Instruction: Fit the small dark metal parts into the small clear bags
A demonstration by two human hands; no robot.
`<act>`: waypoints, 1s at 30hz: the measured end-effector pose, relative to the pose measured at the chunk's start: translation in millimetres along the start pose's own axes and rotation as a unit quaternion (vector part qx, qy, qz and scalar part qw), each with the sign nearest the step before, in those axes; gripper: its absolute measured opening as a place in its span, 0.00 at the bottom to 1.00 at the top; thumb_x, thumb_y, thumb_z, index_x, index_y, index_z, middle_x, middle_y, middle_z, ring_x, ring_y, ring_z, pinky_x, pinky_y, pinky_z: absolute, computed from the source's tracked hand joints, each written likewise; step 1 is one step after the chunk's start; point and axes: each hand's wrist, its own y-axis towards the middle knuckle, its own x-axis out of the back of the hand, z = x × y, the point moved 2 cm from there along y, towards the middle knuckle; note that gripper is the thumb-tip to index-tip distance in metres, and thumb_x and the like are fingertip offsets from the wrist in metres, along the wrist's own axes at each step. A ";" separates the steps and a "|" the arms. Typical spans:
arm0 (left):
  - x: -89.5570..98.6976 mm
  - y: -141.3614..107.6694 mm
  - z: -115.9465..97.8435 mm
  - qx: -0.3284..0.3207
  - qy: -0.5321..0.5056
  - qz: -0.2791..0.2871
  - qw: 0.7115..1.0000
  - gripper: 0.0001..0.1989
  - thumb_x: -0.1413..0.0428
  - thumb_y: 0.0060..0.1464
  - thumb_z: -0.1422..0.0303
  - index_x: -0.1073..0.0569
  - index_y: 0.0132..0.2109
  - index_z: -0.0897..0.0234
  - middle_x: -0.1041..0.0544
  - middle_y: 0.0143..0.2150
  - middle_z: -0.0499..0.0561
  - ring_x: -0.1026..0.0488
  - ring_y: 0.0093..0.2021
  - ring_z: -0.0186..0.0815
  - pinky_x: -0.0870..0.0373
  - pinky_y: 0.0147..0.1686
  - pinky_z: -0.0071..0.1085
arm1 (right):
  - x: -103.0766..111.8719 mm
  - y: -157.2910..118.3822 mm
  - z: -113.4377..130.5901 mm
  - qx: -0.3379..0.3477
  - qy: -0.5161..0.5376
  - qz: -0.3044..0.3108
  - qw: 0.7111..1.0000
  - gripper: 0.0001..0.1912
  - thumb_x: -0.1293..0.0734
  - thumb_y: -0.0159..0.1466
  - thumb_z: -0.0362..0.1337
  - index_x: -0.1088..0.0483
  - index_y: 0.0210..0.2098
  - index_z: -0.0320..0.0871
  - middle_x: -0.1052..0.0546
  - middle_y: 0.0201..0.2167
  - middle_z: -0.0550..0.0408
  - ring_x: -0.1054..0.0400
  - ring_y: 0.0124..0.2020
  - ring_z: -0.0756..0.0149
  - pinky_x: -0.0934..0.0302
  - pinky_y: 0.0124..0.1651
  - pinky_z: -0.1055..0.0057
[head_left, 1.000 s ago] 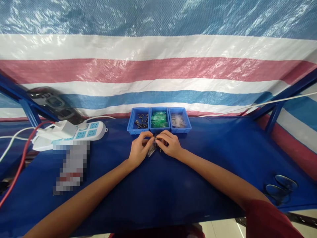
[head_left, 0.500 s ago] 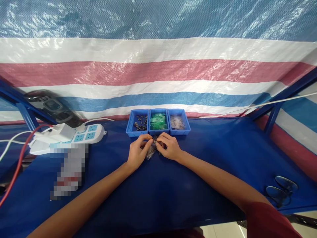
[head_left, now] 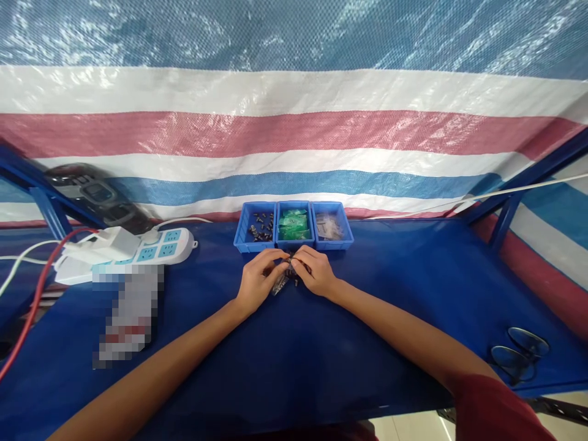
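My left hand (head_left: 260, 277) is closed in a pinch on a small clear plastic bag (head_left: 278, 284) that hangs below its thumb. Thumb and fingertips of my right hand (head_left: 316, 272) are pinched together at the bag's upper end, meeting the left fingertips. What is in the bag is too small to name. Small dark pieces (head_left: 296, 283) show just under the right fingers, partly hidden. Right behind the hands, three blue bins stand side by side: the left bin (head_left: 243, 228) has dark screws, the middle bin (head_left: 294, 244) green packets, the right bin (head_left: 332, 245) clear packets.
A white power strip (head_left: 184, 246) with plugs and cables lies at the left on the blue table (head_left: 294, 361). In front of it is a blurred-out item (head_left: 131, 318). Eyeglasses (head_left: 519, 352) rest at the right edge. A striped tarp (head_left: 294, 131) hangs behind.
My fingertips have shifted slightly at the bag's upper end, with the right thumb now closer to the left one. The bins have not moved.
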 end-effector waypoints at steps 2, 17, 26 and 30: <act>0.0 0.0 -0.4 -0.001 0.000 0.001 1.000 0.10 0.44 0.55 0.62 0.25 0.42 0.61 0.26 0.43 0.51 0.36 0.21 0.24 0.34 0.25 0.25 | -1.3 -0.2 -0.3 0.002 -0.003 0.009 1.000 0.13 0.45 0.68 0.36 0.33 0.31 0.42 0.32 0.29 0.53 0.37 0.30 0.68 0.40 0.34 0.71; 2.1 0.0 -6.2 0.044 0.010 -0.017 0.999 0.13 0.47 0.57 0.61 0.27 0.44 0.63 0.25 0.33 0.49 0.34 0.20 0.26 0.36 0.22 0.23 | 0.0 1.6 -0.1 -0.017 -0.018 -0.013 1.000 0.15 0.47 0.69 0.36 0.33 0.31 0.42 0.31 0.29 0.52 0.35 0.31 0.66 0.39 0.37 0.69; 0.1 -2.0 1.3 0.059 -0.016 -0.011 0.998 0.12 0.49 0.59 0.62 0.28 0.46 0.61 0.24 0.38 0.49 0.28 0.26 0.28 0.33 0.25 0.23 | -1.9 0.3 -1.9 -0.012 -0.018 -0.018 1.000 0.11 0.43 0.68 0.37 0.31 0.39 0.41 0.30 0.30 0.53 0.36 0.26 0.70 0.39 0.31 0.73; -2.4 -3.3 4.1 0.065 -0.044 -0.021 0.997 0.12 0.49 0.59 0.61 0.30 0.45 0.62 0.25 0.36 0.48 0.31 0.23 0.26 0.34 0.22 0.22 | -3.3 -1.7 -2.3 -0.001 -0.005 -0.011 1.000 0.11 0.40 0.66 0.39 0.31 0.43 0.41 0.30 0.30 0.54 0.38 0.22 0.73 0.40 0.28 0.74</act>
